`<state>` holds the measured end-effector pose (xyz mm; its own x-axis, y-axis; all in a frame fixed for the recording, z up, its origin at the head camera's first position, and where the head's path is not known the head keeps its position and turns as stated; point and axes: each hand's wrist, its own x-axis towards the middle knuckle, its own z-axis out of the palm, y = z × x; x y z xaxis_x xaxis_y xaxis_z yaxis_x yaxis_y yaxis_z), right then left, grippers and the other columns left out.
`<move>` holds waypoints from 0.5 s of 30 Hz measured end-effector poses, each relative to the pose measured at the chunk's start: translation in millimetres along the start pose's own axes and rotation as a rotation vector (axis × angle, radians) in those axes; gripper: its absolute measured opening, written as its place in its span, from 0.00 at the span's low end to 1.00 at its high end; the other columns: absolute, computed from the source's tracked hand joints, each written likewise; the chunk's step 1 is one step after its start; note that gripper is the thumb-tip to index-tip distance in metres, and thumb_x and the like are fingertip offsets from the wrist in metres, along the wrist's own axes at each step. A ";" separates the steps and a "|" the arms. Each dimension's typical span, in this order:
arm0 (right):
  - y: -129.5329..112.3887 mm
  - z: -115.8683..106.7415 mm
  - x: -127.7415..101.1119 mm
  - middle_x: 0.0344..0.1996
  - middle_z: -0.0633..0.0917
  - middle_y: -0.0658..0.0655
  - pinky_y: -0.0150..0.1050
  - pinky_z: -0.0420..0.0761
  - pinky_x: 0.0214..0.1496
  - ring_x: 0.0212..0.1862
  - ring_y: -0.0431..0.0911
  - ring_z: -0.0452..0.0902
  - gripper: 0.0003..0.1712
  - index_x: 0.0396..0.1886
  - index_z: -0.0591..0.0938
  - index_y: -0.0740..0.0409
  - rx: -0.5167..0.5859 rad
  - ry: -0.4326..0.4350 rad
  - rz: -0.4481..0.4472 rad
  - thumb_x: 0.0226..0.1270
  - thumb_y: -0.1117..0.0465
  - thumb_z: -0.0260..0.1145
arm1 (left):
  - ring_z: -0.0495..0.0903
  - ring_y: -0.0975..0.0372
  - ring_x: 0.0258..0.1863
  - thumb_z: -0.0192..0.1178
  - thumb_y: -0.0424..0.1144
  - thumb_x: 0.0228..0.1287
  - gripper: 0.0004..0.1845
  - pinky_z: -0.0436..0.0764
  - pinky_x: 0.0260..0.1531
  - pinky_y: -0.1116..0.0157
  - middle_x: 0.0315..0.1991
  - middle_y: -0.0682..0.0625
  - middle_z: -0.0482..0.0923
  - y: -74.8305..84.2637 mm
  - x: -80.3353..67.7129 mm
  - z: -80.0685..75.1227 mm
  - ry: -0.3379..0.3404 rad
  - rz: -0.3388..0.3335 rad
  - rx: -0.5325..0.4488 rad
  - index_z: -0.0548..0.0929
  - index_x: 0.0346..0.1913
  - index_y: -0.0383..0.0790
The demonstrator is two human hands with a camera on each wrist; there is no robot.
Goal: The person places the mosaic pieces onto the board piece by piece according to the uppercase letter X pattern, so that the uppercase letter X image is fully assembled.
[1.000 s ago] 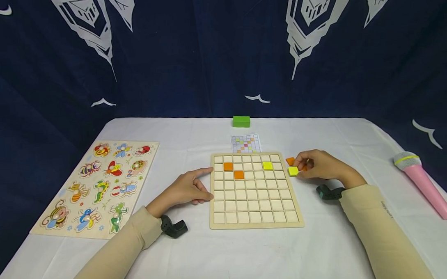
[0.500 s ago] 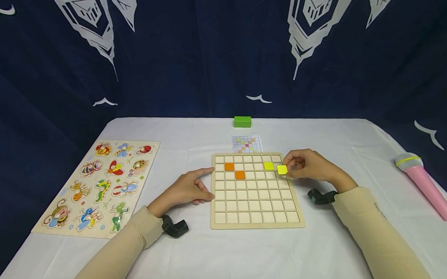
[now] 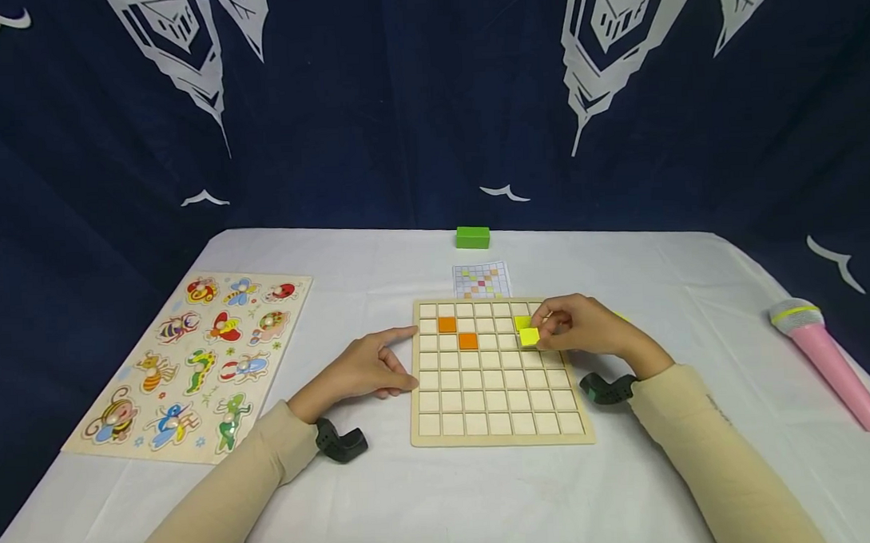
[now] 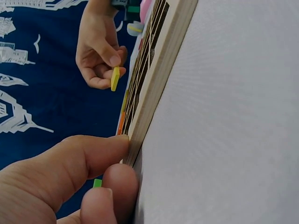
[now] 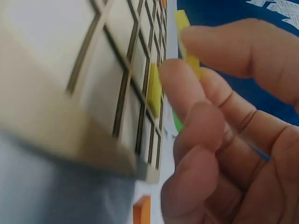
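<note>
A wooden grid board (image 3: 502, 440) lies on the table. Two orange tiles, one upper (image 3: 447, 324) and one lower (image 3: 468, 341), and a yellow tile (image 3: 522, 322) sit in its cells. My right hand (image 3: 588, 328) pinches another yellow tile (image 3: 528, 337) between thumb and fingers, just in front of the seated yellow one. In the left wrist view the held tile (image 4: 115, 79) stands clear above the board. My left hand (image 3: 358, 367) touches the board's left edge, index finger and thumb spread apart along it.
Behind the board lie a printed grid card (image 3: 482, 279) and a green block (image 3: 473, 237). An insect puzzle board (image 3: 215, 351) is at left, a pink microphone (image 3: 834, 361) at right. An orange tile (image 5: 142, 210) lies beside the board, largely hidden by my right hand.
My right hand has carried the yellow tile leftward from beside the board to above its right-hand cells. My left hand has stayed at the left edge.
</note>
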<state>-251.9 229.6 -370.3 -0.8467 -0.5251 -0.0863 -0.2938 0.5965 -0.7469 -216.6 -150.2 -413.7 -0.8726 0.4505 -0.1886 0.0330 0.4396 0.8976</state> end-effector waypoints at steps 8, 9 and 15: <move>-8.0 8.5 12.0 0.29 0.87 0.49 0.34 0.77 0.42 0.29 0.40 0.76 0.13 0.46 0.86 0.66 -0.041 -0.015 0.006 0.64 0.68 0.78 | 0.81 0.65 0.19 0.79 0.32 0.59 0.49 0.83 0.24 0.70 0.29 0.48 0.87 1.6 -1.7 0.4 -0.002 0.001 -0.003 0.67 0.82 0.35; -8.8 9.3 13.4 0.29 0.87 0.49 0.34 0.77 0.42 0.30 0.40 0.76 0.13 0.46 0.86 0.66 -0.047 -0.016 0.007 0.64 0.68 0.78 | 0.81 0.65 0.19 0.79 0.32 0.59 0.49 0.83 0.24 0.70 0.29 0.48 0.87 1.6 -1.6 0.3 -0.001 0.001 -0.001 0.67 0.82 0.35; -12.3 14.0 20.5 0.29 0.86 0.49 0.38 0.77 0.43 0.31 0.43 0.75 0.11 0.44 0.87 0.64 -0.090 -0.010 0.021 0.64 0.67 0.78 | 0.81 0.65 0.19 0.79 0.32 0.59 0.49 0.83 0.24 0.69 0.29 0.48 0.87 1.2 -0.6 -0.1 -0.003 0.006 0.001 0.67 0.82 0.35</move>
<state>-259.3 203.0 -372.1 -0.8487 -0.5178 -0.1078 -0.3152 0.6590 -0.6829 -216.1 -150.0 -412.5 -0.8712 0.4550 -0.1845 0.0383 0.4376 0.8983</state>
